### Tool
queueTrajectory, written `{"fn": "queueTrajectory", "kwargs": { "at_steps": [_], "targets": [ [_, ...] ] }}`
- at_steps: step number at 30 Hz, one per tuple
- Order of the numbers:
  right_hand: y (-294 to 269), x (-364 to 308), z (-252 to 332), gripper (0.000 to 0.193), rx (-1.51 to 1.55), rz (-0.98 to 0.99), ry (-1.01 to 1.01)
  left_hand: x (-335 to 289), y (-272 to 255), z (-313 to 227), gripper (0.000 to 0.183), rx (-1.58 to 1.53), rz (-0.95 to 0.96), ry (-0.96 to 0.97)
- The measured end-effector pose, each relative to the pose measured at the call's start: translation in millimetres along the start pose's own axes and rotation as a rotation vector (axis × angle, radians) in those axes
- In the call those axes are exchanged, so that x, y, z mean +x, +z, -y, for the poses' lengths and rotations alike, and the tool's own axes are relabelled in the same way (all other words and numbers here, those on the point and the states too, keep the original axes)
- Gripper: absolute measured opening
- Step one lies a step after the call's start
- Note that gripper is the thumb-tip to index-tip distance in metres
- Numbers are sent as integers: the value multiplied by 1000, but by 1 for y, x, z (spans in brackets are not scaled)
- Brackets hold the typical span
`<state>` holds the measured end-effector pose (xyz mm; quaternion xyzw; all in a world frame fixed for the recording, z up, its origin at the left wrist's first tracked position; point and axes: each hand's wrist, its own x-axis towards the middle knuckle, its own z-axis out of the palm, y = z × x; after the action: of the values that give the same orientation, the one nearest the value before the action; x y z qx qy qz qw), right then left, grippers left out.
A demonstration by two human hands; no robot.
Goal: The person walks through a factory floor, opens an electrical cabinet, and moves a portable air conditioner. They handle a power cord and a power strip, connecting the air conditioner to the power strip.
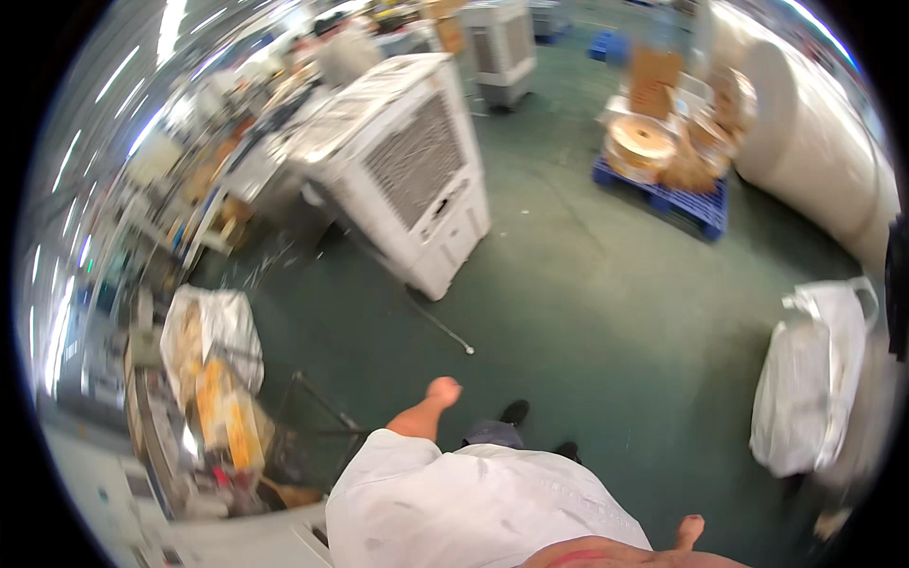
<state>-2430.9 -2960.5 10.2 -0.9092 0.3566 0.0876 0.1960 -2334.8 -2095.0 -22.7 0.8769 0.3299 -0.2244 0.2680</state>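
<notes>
My left hand hangs low in front of my body, its fingers curled in, and nothing shows in it. Out to my right side is my right hand, small and partly blurred; it looks closed too, with no object visible in it. Neither hand touches anything. On the green floor ahead of the left hand lies a thin cable with a pale end. Beyond it stands a big white air cooler with a grey grille.
Blue pallet bearing tape-like rolls stands ahead right. Beside it lie huge white rolls. A stuffed white sack is at the right. Left are a metal frame, another white sack and cluttered benches. A second cooler and a person are farther off.
</notes>
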Motion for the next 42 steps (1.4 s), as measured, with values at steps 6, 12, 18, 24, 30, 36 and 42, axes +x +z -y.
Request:
{"fn": "queueTrajectory", "kwargs": {
  "at_steps": [6, 12, 18, 24, 30, 36, 42],
  "targets": [
    [81, 4, 194, 24, 439, 497, 3, -162, 24, 261, 30, -343, -277, -604],
    [258, -211, 388, 22, -60, 1026, -697, -280, 129, 381, 31, -251, 132, -478],
    [376, -387, 528, 24, -269, 1217, -939, -328, 129, 475, 31, -949, -36, -816],
    [443, -469, 627, 20, -499, 1238, -1101, -325, 68, 553, 30, -941, -428, -826],
    [511, -530, 740, 10, -624, 1308, -1079, -306, 22, 607, 29, -1149, -649, -899],
    [622, -579, 888, 9, -763, 1270, -1021, -365, -58, 672, 25, -1134, -997, -1279],
    [709, -727, 978, 14, -396, 1370, -1146, -496, -220, 792, 20, -841, -1671, -1224]
  ]
}}
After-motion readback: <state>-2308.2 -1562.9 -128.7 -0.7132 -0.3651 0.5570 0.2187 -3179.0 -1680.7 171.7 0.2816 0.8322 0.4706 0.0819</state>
